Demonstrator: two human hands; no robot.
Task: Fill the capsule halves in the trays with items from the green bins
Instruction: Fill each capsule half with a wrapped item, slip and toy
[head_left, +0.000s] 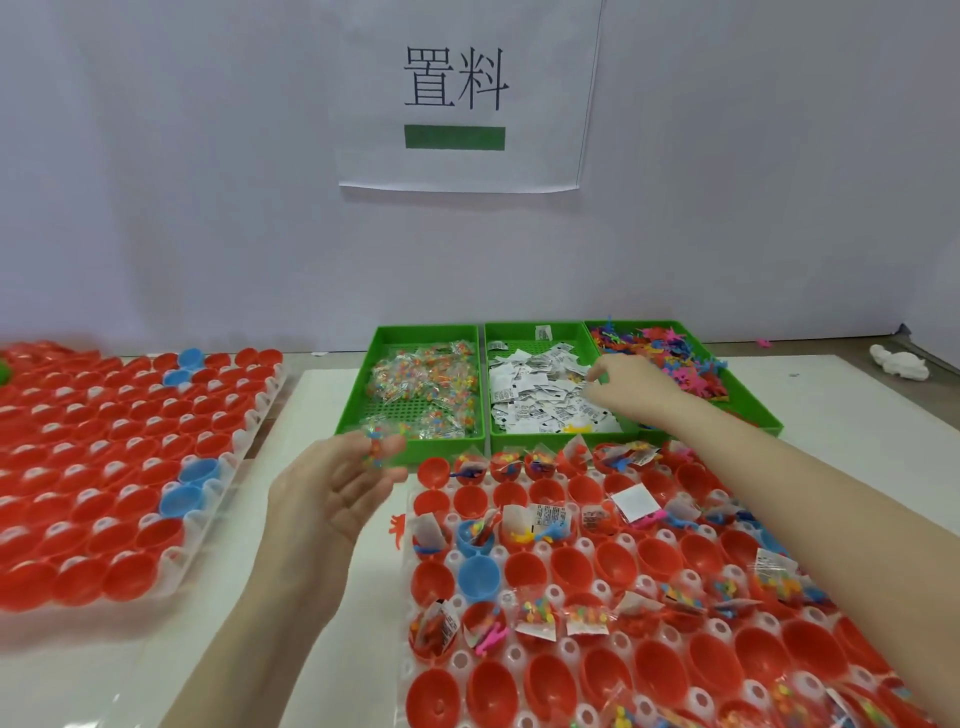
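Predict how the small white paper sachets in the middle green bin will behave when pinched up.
The white sachets look flat and thin, so probably light and floppy. Heaped loosely and overlapping, several may lift together. The right hand reaches over them.

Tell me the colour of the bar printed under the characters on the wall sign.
Solid green bar on the white paper sign, clearest in the head view.

L hand (332, 493) palm-up, fingers pinching; R hand (631, 387) extended, fingers curled.

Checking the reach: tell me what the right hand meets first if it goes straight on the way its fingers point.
Probably the white paper slips in the middle green bin; the right hand hovers just over them, though depth is unclear.
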